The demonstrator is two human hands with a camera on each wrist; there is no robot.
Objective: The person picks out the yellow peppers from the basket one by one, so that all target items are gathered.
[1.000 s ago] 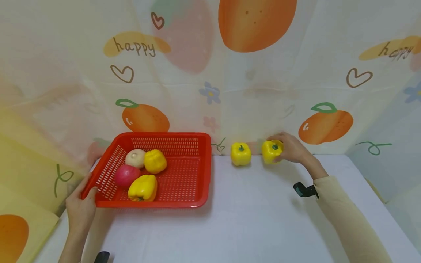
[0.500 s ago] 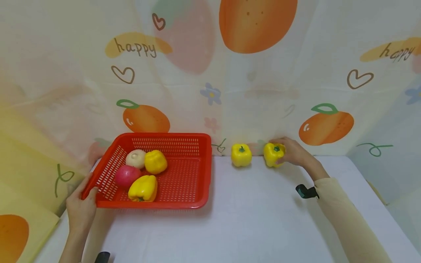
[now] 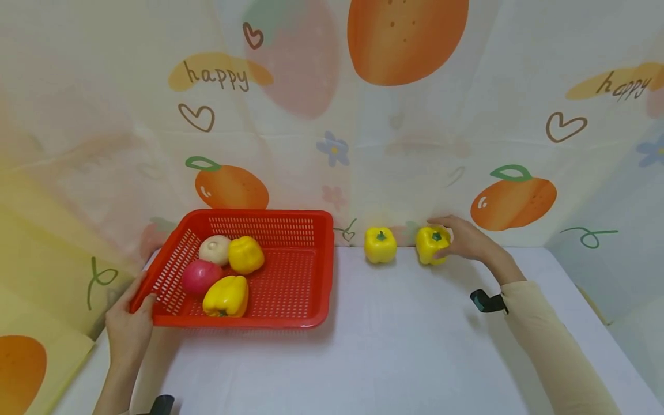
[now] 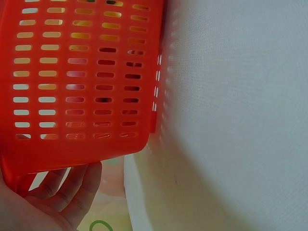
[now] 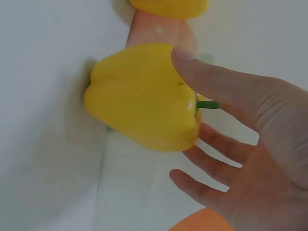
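Observation:
At the left, my left hand (image 3: 129,328) grips the near left corner of a red plastic basket (image 3: 311,288). In the left wrist view its fingers (image 4: 89,187) curl under the rim. My right hand (image 3: 464,239) is around a yellow bell pepper (image 5: 139,96) standing upright on the table, stem up. The thumb overlaps the pepper's near side beside the stem, and the fingers spread loosely behind, partly hidden. Another yellow bell pepper (image 3: 380,245) stands just left of it. Inside the basket lie two yellow bell peppers (image 3: 226,297), a pink-red round vegetable (image 3: 201,277) and a pale round one (image 3: 215,250).
The white table (image 3: 384,346) runs back to a hanging cloth (image 3: 290,155) printed with fruit and hearts. Both standing peppers are close to that cloth. A yellowish side cloth (image 3: 41,253) hangs at the left.
The right pepper has come down slightly and stands straighter. Since half a second ago it has kept still while my right hand shifted a little right and loosened. My left hand and the basket stay put.

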